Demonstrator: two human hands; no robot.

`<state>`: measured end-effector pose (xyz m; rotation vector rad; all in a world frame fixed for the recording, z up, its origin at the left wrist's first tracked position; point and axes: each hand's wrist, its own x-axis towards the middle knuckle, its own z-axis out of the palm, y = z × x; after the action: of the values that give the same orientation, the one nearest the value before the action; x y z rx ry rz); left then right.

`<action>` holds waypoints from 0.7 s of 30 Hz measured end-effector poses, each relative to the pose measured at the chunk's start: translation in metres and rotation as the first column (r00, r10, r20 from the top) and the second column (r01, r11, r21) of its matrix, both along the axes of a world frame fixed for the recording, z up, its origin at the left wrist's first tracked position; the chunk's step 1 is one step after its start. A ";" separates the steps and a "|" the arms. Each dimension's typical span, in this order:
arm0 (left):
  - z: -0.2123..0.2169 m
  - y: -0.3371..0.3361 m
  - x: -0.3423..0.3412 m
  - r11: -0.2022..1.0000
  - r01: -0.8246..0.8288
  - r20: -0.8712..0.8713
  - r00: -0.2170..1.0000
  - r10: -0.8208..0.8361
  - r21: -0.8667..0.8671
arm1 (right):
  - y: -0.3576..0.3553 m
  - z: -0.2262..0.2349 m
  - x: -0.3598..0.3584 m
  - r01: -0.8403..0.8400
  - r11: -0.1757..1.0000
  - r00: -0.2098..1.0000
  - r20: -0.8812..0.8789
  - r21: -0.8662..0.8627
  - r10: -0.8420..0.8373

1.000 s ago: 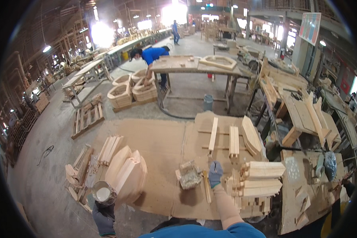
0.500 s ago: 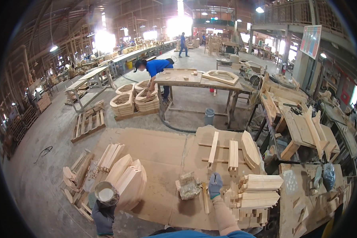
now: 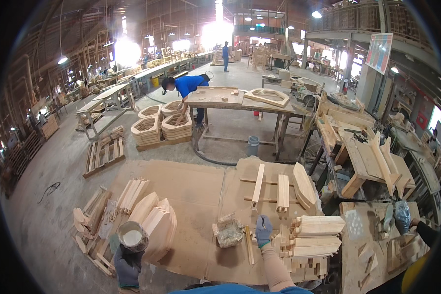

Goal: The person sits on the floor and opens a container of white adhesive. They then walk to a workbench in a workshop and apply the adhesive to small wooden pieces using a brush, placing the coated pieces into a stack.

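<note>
My left hand [image 3: 127, 264], in a grey glove, grips a round cup [image 3: 133, 236] of whitish liquid, held upright beside shaped wooden pieces [image 3: 157, 225]. My gloved right hand [image 3: 263, 230] is closed, fingers pointing away from me, just short of the near end of a narrow wooden strip [image 3: 258, 182]. What it pinches is too small to make out. That strip and a wooden block [image 3: 282, 192] lie across two thin battens [image 3: 245, 180]. Left of my right hand are a crusted block-shaped holder [image 3: 228, 232] and a thin wooden stick [image 3: 249, 245].
Cardboard [image 3: 186, 181] covers the work surface. Stacked wooden parts [image 3: 318, 232] stand right of my hand. At the right edge, another person's dark sleeve [image 3: 426, 232] reaches toward a plastic bag [image 3: 403, 215]. Beyond, a co-worker [image 3: 188, 85] bends over stacked wooden frames [image 3: 147, 130] beside a table [image 3: 215, 102].
The view has shifted slightly. My right hand has drawn back a little from the strip's end. A dark sleeve has appeared at the right edge. The left hand still holds the cup.
</note>
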<state>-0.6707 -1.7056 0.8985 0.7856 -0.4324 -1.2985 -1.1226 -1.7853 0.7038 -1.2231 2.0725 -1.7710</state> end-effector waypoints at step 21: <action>-0.013 -0.017 -0.007 0.995 0.096 0.050 0.994 -0.094 -0.038 | 0.086 0.107 -0.002 0.053 0.930 0.723 0.656 -0.364 0.215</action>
<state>-0.6778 -1.7225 0.8855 0.7712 -0.5384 -1.3573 -1.1243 -1.6992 0.8106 -0.5319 1.2765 -2.1780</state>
